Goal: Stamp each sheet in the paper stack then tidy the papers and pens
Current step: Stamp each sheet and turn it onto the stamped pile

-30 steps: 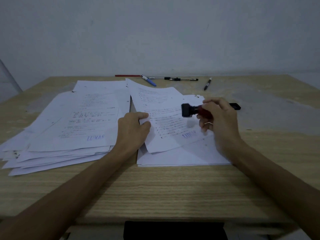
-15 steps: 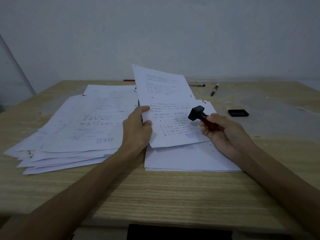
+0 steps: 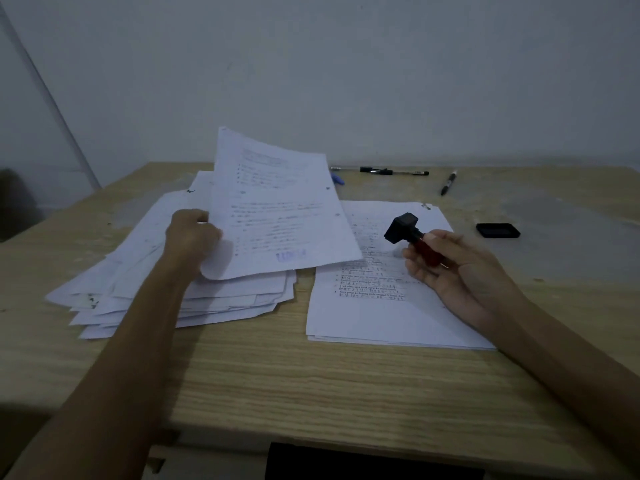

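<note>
The left hand [image 3: 192, 233] pinched a stamped sheet [image 3: 277, 209], lifted above the messy pile [image 3: 194, 299]. The right hand [image 3: 446, 268] gripped the stamp [image 3: 410, 233] over the neat stack [image 3: 381, 306].

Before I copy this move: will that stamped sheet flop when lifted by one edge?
Probably: the stamped sheet, pinched by the left hand, already curls near the grip. It seems light, one hand carrying it. It may slide on the loose pile.
</note>
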